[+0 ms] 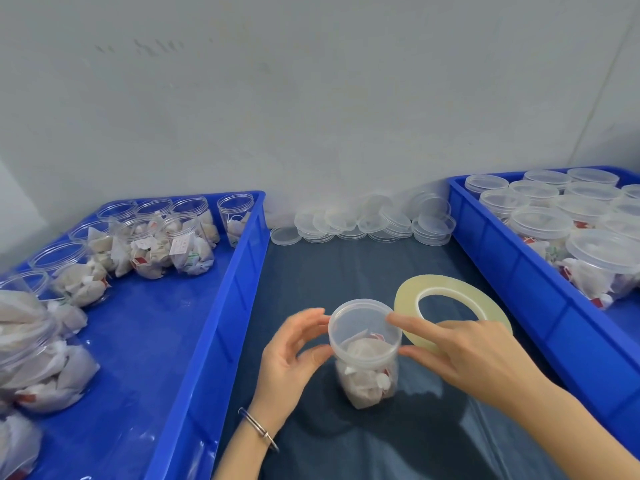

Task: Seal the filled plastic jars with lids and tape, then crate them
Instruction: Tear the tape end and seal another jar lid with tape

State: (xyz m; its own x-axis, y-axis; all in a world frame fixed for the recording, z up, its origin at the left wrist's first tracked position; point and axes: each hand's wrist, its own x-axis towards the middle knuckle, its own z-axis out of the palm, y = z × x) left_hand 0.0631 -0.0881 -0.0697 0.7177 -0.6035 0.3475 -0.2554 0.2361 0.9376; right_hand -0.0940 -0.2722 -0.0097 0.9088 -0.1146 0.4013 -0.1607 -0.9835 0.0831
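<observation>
The lidding step is in hand: low in the centre of the frame, a filled jar (367, 375) stands on the dark desk (346, 265) with its lid (363, 329) on top. The left hand (294, 358) and right hand (460, 355) each pinch the lid's rim between thumb and fingertips. Next, judging by the task, the lid needs seating fully, then tape from the roll (450, 299) lying just behind the right hand. Loose lids (360, 223) pile along the wall. The left crate (221, 306) holds unlidded jars, the right crate (519, 271) lidded ones; nothing blocks the reach.
</observation>
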